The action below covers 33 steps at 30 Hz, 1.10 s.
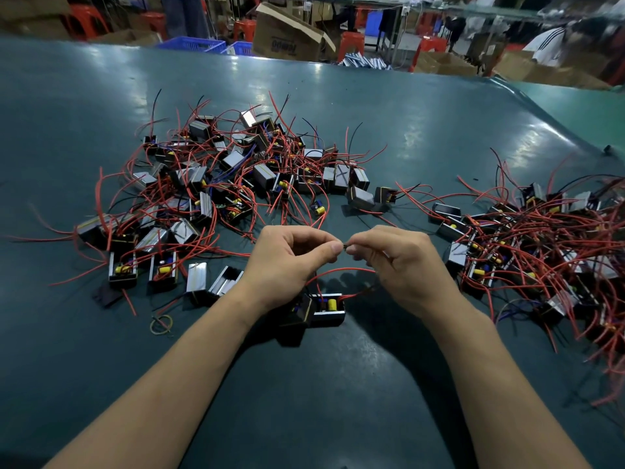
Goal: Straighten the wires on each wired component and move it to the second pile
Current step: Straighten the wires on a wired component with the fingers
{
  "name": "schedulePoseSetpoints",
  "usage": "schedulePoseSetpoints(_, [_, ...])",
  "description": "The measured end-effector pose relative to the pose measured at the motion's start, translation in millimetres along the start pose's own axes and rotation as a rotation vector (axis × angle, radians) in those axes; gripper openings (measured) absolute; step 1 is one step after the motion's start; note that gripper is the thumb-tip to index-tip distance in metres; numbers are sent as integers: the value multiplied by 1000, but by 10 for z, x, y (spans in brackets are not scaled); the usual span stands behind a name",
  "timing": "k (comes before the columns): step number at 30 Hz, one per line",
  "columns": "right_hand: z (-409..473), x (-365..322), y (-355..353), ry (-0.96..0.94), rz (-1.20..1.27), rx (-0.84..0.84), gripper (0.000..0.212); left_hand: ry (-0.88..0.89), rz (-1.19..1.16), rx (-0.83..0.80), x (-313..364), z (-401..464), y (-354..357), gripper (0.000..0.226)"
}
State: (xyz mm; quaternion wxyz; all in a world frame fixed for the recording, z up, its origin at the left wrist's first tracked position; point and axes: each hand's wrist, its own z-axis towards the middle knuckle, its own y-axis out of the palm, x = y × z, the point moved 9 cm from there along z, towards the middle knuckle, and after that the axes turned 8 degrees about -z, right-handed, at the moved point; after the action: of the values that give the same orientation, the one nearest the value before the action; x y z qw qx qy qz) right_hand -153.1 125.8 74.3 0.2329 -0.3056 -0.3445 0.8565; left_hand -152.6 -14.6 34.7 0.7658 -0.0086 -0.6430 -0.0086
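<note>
A small black boxed component (pixel 316 308) with a yellow capacitor lies on the green table below my hands. Its red wire (pixel 345 270) arcs up from it between my wrists. My left hand (pixel 287 262) and my right hand (pixel 402 262) meet fingertip to fingertip above it, each pinching a short dark wire end (pixel 345 246) held between them. A large tangled pile of similar components (pixel 230 187) with red and black wires spreads at the centre left. A second pile (pixel 541 245) lies at the right.
A rubber band (pixel 161 323) lies on the table (pixel 304 401) near my left forearm. Loose components (pixel 370 196) sit between the two piles. Beyond the table's far edge stand cardboard boxes (pixel 287 35), blue crates (pixel 192 45) and red stools.
</note>
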Motion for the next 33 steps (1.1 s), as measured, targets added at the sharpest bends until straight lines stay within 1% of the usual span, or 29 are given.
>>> schedulePoseSetpoints(2, [2,11,42,80,62,-35,16,59,15,15,65,-4,-3,4])
schedulePoseSetpoints(3, [0,48,86,185,132,-54,23,131,66,33,132,-12,-8,4])
schedulePoseSetpoints(4, [-22,131,152,334,267,-66,31,241,154,53,230,-32,-5,3])
schedulePoseSetpoints(5, [-64,221,231,515,475,-69,39,373,258,68,343,-75,19,3])
schedulePoseSetpoints(7, [-227,324,468,912,915,-138,43,608,426,82,514,-182,106,3])
schedulePoseSetpoints(8, [-299,303,542,1020,1046,-187,42,668,465,87,540,-211,134,3])
schedulePoseSetpoints(9, [-329,291,560,1052,1089,-217,41,679,476,91,534,-213,142,3])
schedulePoseSetpoints(10, [-321,314,528,1015,1046,-208,40,655,466,91,509,-190,133,4])
schedulePoseSetpoints(12, [-252,337,402,882,898,-134,38,581,410,88,450,-134,89,7])
schedulePoseSetpoints(13, [-238,354,355,859,865,-103,37,551,380,105,435,-119,52,9])
schedulePoseSetpoints(14, [-240,386,310,864,850,-78,38,523,354,145,427,-110,-7,11])
schedulePoseSetpoints(16, [-270,502,185,885,773,-16,37,457,318,292,409,-98,-209,14])
schedulePoseSetpoints(18, [-315,621,34,892,588,31,35,388,360,432,364,-91,-421,19])
schedulePoseSetpoints(20, [-345,690,-83,865,262,16,37,341,456,473,319,-78,-516,26])
schedulePoseSetpoints(22, [-370,725,-163,845,-73,-18,44,333,564,450,314,-82,-496,34])
schedulePoseSetpoints(24, [-390,725,-199,851,-221,-38,50,316,653,410,297,-89,-451,45])
schedulePoseSetpoints(27, [-353,657,-155,788,-287,-73,48,258,651,258,200,-51,-346,55])
schedulePoseSetpoints(29, [-289,583,-128,731,-291,-53,38,250,675,132,160,-47,-210,54])
schedulePoseSetpoints(31, [-216,469,-175,639,-243,80,26,273,732,41,177,-75,-62,54])
schedulePoseSetpoints(33, [-136,297,-242,457,-224,228,16,307,750,-4,203,-98,22,53])
